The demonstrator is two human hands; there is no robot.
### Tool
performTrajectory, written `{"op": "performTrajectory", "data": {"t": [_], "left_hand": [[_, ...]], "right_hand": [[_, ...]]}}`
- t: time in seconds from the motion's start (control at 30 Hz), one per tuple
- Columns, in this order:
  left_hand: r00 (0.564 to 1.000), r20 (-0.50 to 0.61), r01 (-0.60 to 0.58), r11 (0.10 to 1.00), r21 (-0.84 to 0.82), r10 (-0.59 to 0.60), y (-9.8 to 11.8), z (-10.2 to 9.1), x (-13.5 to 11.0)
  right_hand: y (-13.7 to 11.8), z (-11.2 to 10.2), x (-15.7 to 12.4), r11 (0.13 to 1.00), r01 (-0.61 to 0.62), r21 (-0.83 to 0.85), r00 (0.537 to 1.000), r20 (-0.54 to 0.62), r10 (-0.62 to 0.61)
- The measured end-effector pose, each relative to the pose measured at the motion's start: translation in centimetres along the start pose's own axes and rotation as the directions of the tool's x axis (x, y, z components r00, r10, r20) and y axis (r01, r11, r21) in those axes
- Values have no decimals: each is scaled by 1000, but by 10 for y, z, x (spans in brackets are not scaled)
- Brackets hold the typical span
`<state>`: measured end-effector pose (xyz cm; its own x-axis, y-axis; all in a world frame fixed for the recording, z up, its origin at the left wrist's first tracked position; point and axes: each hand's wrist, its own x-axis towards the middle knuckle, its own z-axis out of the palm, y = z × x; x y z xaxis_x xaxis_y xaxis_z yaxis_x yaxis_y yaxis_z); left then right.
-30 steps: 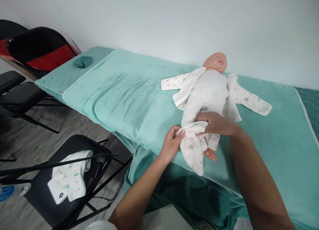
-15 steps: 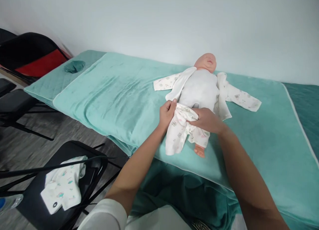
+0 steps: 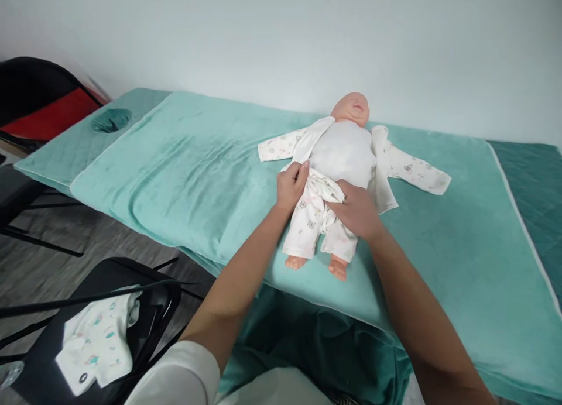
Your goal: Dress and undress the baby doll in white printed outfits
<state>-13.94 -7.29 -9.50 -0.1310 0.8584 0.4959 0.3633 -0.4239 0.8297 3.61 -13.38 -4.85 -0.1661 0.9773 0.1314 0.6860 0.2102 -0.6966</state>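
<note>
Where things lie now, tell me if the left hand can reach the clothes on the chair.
Probably yes: the left hand must drop the trousers; the clothes lie low on its side, way looks open.

The right hand [image 3: 355, 209] covers the doll [image 3: 342, 153] at the hip, and its fingertips are lost in the waistband folds of the pants [image 3: 307, 223], whose print is too small to tell. The bed [image 3: 197, 159] runs past the right edge. The bottom edge cuts off the near-left chair [image 3: 144, 288].
</note>
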Motion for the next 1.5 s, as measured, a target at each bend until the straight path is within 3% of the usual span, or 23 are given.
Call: {"op": "performTrajectory", "data": {"t": [0.17,0.27,0.4,0.5,0.6,0.73,0.9,1.07,1.2,1.33,1.43,1.5], "left_hand": [[976,120,205,951,-230,-181,1,-8,-6],[953,177,294,891,-347,-245,1,-13,-6],[909,264,413,794,-447,-324,-1,-15,-4],[884,293,467,726,-504,-366,-4,-15,-4],[873,314,487,713,-504,-374,-6,-15,-5],[861,364,499,728,-470,-355,-4,-16,-6],[824,509,503,733,-457,-249,-3,-22,-7],[742,661,442,826,-350,-117,-2,-39,-5],[697,716,385,865,-323,-43,0,-50,-5],[712,701,386,860,-333,-48,-2,-52,-8],[780,625,333,867,-372,-31,-3,-50,-14],[855,518,271,879,-392,-33,-3,-46,-20]], "right_hand": [[8,-18,-8,946,54,320,997,29,-66],[21,-29,-7,873,15,487,1000,-25,-3],[36,-34,-5,810,-54,584,992,-58,108],[37,-34,-7,872,-63,485,992,-68,110],[33,-35,-11,954,41,298,998,22,-50],[32,-41,-13,949,177,261,962,156,-223],[37,-44,-16,934,155,322,950,209,-230],[31,-45,-18,964,128,233,952,245,-185],[27,-44,-17,957,227,181,931,249,-268],[30,-39,-18,924,269,272,931,172,-322],[32,-32,-18,895,281,346,944,65,-322],[33,-28,-17,879,277,389,954,-2,-300]]}}
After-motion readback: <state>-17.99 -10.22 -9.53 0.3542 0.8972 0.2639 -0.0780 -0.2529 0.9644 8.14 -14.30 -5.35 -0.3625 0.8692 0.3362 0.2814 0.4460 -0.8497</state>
